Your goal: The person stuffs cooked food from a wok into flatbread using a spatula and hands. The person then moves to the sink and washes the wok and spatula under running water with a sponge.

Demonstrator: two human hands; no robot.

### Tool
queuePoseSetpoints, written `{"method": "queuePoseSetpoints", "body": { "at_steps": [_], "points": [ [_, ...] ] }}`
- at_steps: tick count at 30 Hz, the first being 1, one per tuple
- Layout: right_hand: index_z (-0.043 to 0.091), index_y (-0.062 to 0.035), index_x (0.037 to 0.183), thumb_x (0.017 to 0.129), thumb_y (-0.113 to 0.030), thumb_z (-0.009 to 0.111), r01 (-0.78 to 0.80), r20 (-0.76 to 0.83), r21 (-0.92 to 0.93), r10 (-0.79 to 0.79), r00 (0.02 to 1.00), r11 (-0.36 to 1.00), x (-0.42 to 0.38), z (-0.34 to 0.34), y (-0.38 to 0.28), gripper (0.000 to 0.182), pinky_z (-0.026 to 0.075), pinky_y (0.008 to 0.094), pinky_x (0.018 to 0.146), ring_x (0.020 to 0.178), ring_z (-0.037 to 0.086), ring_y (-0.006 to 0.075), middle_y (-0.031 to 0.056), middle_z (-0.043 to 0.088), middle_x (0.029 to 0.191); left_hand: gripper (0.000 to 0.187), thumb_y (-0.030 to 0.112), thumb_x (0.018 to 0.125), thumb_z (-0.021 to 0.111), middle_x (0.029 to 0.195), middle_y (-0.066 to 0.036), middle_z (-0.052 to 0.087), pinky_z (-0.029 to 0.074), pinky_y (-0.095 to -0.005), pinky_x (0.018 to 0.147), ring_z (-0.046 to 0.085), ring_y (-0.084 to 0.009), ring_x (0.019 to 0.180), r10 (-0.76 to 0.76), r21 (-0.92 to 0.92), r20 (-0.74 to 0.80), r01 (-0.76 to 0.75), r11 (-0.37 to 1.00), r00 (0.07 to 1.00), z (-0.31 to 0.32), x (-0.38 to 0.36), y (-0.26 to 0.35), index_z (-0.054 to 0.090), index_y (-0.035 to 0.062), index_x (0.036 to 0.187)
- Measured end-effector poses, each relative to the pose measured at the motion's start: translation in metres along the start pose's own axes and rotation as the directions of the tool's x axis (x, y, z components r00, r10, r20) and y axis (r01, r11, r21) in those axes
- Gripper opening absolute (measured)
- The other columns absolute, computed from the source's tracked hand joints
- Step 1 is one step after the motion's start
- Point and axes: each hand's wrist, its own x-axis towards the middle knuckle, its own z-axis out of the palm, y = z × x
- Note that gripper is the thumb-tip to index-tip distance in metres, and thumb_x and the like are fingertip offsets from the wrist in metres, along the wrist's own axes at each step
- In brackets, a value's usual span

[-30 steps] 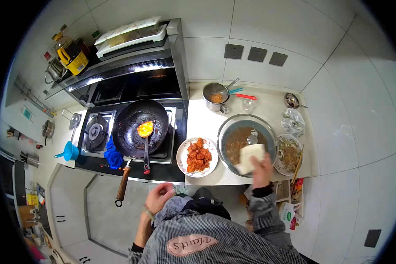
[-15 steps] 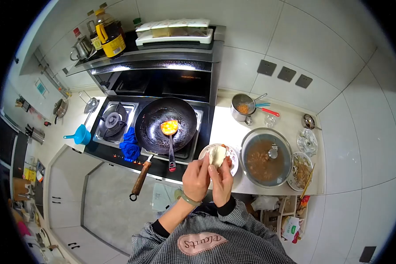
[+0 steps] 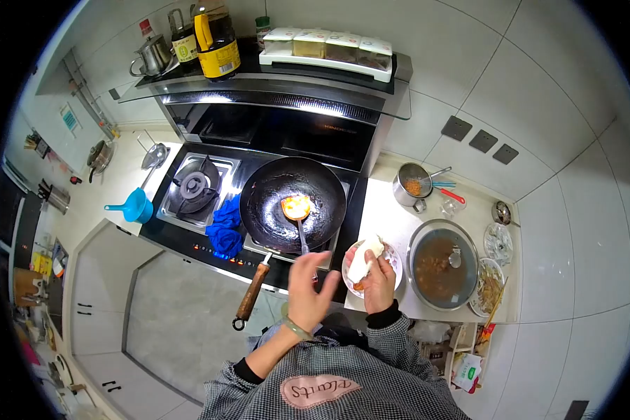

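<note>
On the stove sits a black wok (image 3: 294, 203) with a spatula (image 3: 298, 213) inside. Beside it on the surface, a plate (image 3: 393, 260) carries a white cloth (image 3: 364, 260), gripped by the right hand (image 3: 379, 280). Spread wide, the left hand (image 3: 308, 287) hovers near the spatula's handle.

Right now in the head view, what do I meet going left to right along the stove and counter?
Blue funnel → empty burner → blue cloth → wok with spatula → plate under the right hand holding a white paper towel → lidded pan → dish with chopsticks.
</note>
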Motion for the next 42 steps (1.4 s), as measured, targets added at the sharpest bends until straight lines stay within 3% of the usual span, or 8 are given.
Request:
{"method": "queuePoseSetpoints", "body": {
  "at_steps": [5,7,8,12,19,26,31,42],
  "points": [
    [0.047,0.0053,0.112,0.091,-0.019,0.051,-0.062,-0.023,0.009,0.062,0.998,0.998,0.007,0.000,0.001,0.032,0.050,0.0331,0.080,0.091,0.060,0.0228,0.0149,0.058,0.101,0.042,0.030,0.080,0.067,0.089,-0.007,0.048,0.043,-0.0264,0.068,0.048,-0.0151,0.077,-0.584,-0.239,-0.151,0.544,0.804,0.797,0.033,-0.024,-0.116,0.050,-0.0019,0.100],
    [0.048,0.0044,0.111,0.091,-0.021,0.052,-0.108,0.012,0.069,0.107,0.994,0.992,0.010,0.002,0.003,0.032,0.050,0.0329,0.080,0.090,0.060,0.0222,0.0135,0.057,0.102,0.040,0.036,0.084,0.063,0.077,-0.002,0.051,0.046,-0.0240,0.059,0.049,-0.0110,0.064,-0.658,-0.506,0.519,0.817,0.277,0.545,0.028,-0.013,-0.134,0.051,0.0005,0.097],
    [0.048,0.0044,0.111,0.091,-0.021,0.052,-0.106,0.012,0.066,0.106,0.994,0.992,0.012,0.001,0.005,0.032,0.050,0.0329,0.080,0.090,0.060,0.0222,0.0135,0.057,0.102,0.030,0.033,0.088,0.056,0.068,0.000,0.052,0.046,-0.0248,0.053,0.049,-0.0100,0.054,-0.759,-0.512,0.531,0.856,0.067,0.377,0.030,0.001,-0.110,0.051,0.0039,0.093],
    [0.045,-0.0023,0.115,0.092,-0.025,0.050,-0.183,0.099,0.085,0.174,0.980,0.979,0.018,0.001,0.007,0.033,0.048,0.0311,0.077,0.091,0.057,0.0178,0.0097,0.056,0.100,0.019,0.024,0.092,0.049,0.066,0.000,0.048,0.044,-0.0249,0.050,0.047,-0.0095,0.054,-0.597,-0.620,0.678,0.770,-0.150,0.429,0.036,0.002,-0.130,0.049,0.0054,0.092],
    [0.047,-0.0017,0.112,0.091,-0.028,0.051,-0.219,0.018,0.074,0.218,0.976,0.973,0.037,0.009,0.006,0.034,0.048,0.0286,0.067,0.081,0.057,0.0174,0.0094,0.057,0.100,0.015,0.021,0.094,0.044,0.062,0.001,0.043,0.035,-0.0226,0.043,0.040,-0.0081,0.048,-0.546,-0.554,0.687,0.832,0.032,0.479,-0.022,-0.002,-0.121,0.044,0.0078,0.086],
    [0.049,0.0044,0.109,0.081,-0.001,0.059,0.032,0.022,-0.190,-0.028,0.999,0.981,0.088,0.013,0.035,0.030,0.049,0.0275,0.080,0.088,0.060,0.0176,0.0105,0.060,0.099,0.015,0.021,0.093,0.047,0.063,0.001,0.045,0.037,-0.0235,0.043,0.044,-0.0069,0.049,-0.588,-0.348,0.623,0.856,0.382,0.516,-0.095,0.004,-0.121,0.047,0.0053,0.092],
    [0.048,0.0025,0.102,0.077,0.001,0.061,0.317,0.088,-0.712,-0.368,0.926,0.627,0.133,0.027,0.058,0.027,0.049,0.0261,0.071,0.080,0.063,0.0174,0.0136,0.064,0.091,0.016,0.021,0.093,0.046,0.064,0.001,0.043,0.036,-0.0226,0.043,0.041,-0.0066,0.050,-0.510,-0.372,0.742,0.900,0.229,0.436,-0.123,0.004,-0.126,0.047,0.0053,0.090],
    [0.057,-0.0072,0.075,0.070,-0.018,0.064,0.341,0.310,-0.940,-0.460,0.832,-0.018,0.205,0.090,0.064,0.014,0.048,0.0376,0.065,0.072,0.061,0.0292,0.0117,0.062,0.073,0.018,0.022,0.094,0.046,0.062,0.002,0.043,0.037,-0.0217,0.045,0.042,-0.0061,0.050,-0.554,-0.368,0.714,0.903,0.223,0.428,-0.152,-0.016,-0.108,0.047,0.0046,0.092]
  ]
}}
